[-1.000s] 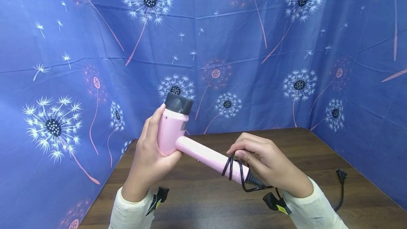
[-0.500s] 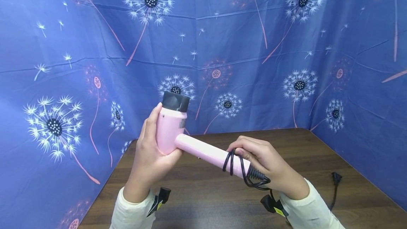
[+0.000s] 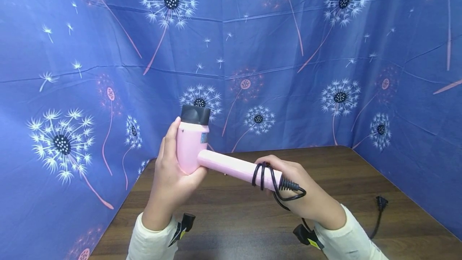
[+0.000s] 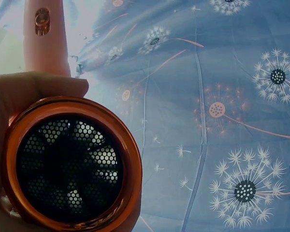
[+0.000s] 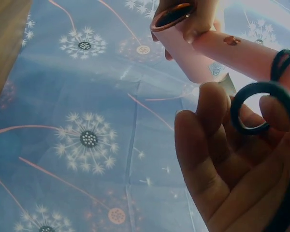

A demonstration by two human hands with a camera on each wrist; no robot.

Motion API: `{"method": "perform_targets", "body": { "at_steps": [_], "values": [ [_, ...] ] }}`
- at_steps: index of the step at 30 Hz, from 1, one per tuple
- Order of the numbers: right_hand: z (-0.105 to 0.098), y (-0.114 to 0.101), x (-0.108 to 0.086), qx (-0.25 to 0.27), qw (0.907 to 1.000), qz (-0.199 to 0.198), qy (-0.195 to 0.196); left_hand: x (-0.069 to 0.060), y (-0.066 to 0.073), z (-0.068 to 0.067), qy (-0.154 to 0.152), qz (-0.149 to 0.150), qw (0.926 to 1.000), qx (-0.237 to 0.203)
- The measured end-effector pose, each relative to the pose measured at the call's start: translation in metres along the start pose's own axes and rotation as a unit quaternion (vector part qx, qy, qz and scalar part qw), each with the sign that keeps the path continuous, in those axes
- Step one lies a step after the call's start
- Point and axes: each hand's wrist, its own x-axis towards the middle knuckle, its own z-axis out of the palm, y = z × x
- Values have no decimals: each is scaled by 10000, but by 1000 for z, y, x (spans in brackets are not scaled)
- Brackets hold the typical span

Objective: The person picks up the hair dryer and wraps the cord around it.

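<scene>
A pink hair dryer [image 3: 190, 143] with a black nozzle [image 3: 195, 114] is held up over the table, nozzle upward. My left hand [image 3: 171, 173] grips its body from the left. In the left wrist view the round mesh intake [image 4: 70, 166] sits in a copper-coloured ring, with the thumb beside the handle [image 4: 46, 46]. Several turns of black power cord [image 3: 262, 175] wrap the handle's end. Behind that end, my right hand [image 3: 306, 189] holds the cord with curled fingers. A cord loop [image 5: 253, 89] crosses those fingers in the right wrist view; the exact pinch is partly hidden.
The cord's plug [image 3: 381, 202] lies toward the right side of the brown wooden table [image 3: 238, 228]. A blue dandelion-print curtain [image 3: 231, 51] hangs behind the table and along both sides. A small black camera [image 3: 306, 236] is strapped to the right wrist.
My right hand has moved from above the handle to behind and below it, carrying the cord around. The hair dryer has shifted slightly left and its handle has risen. The plug has slid left.
</scene>
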Motion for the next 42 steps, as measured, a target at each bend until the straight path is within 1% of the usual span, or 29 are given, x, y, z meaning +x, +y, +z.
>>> {"method": "perform_targets", "body": {
  "at_steps": [3, 7, 10, 12, 14, 15, 17, 19, 22, 25, 32, 35, 38, 42],
  "values": [
    [4, -1, 1, 115, 9999, 69, -30, 0, 1, 0, 34, -169, 9999, 5],
    [10, -4, 0, 477, 9986, 177, -148, 1, 2, 0, 93, -303, 9995, 66],
    [13, -6, -2, 482, 9974, 476, -224, 1, 2, -1, 122, -340, 9993, 92],
    [15, -8, -5, 398, 9960, 748, -288, 1, 1, -1, 145, -356, 9992, 108],
    [16, -9, -6, 213, 9960, 816, -298, 1, 1, 0, 165, -387, 9990, 144],
    [17, -9, -7, 108, 9964, 782, -307, 1, 1, 0, 178, -402, 9989, 166],
    [18, -9, -7, -182, 9978, 551, -312, 1, 1, 0, 210, -453, 9985, 219],
    [18, -9, -7, -522, 9981, 224, -258, 1, 1, 0, 234, -509, 9980, 277],
    [18, -11, -8, -894, 9957, 2, -241, 1, 0, 0, 253, -573, 9974, 348],
    [18, -14, -8, -1102, 9935, 75, -268, 1, 0, 1, 256, -583, 9971, 418],
    [19, -21, -9, -1413, 9868, 589, -526, 0, -2, 1, 326, -573, 9962, 576],
    [18, -24, -9, -1478, 9845, 715, -614, 0, -2, 2, 369, -573, 9956, 639],
    [18, -25, -9, -1482, 9838, 730, -690, 0, -2, 2, 415, -591, 9945, 760],
    [18, -25, -9, -1559, 9833, 627, -702, -1, -3, 2, 440, -623, 9929, 916]
  ]
}}
